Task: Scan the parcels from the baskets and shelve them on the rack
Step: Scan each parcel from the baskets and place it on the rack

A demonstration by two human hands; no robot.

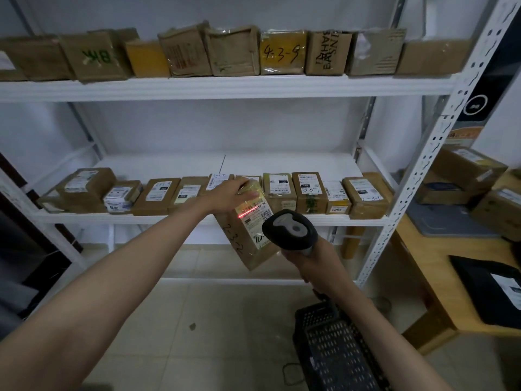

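My left hand grips the top end of a brown cardboard parcel, holding it tilted in front of the rack's middle shelf. The parcel has a white label and handwritten "2-3-2" on its side. A red scan line lies across the label. My right hand grips the handle of a black and grey barcode scanner, whose head points at the label from just to the right. A black plastic basket stands on the floor below my right forearm.
Rows of brown parcels fill the middle shelf and the upper shelf. A white perforated upright frames the rack's right side. To the right a wooden table carries more boxes and a black mailer bag. Tiled floor lies below.
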